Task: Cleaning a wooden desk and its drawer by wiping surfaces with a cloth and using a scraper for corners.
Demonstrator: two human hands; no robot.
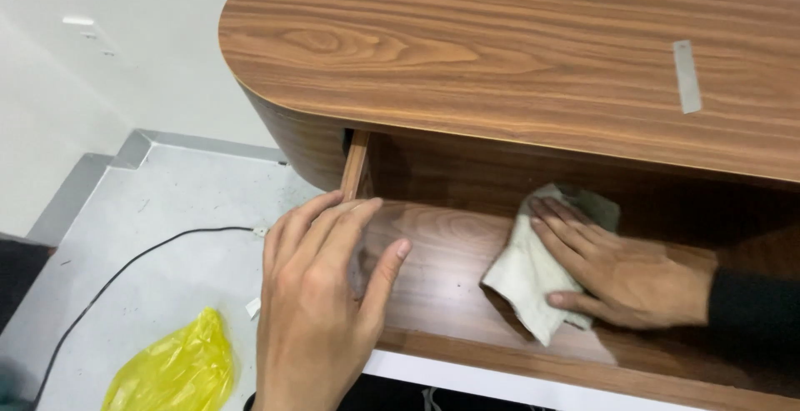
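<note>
Right hand [621, 273] lies flat, fingers spread, pressing the cloth [533, 273] onto the open drawer [450, 253] floor to wipe it, while left hand [321, 294], open and gripping nothing, braces on the drawer's side edge, steadying it.

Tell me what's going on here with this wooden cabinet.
A person is wiping inside an open drawer of a wood-grain cabinet. The right hand presses a pale cloth flat on the drawer bottom. The left hand rests on the drawer's left side edge. On the floor lie a yellow plastic bag and a black cable.
</note>
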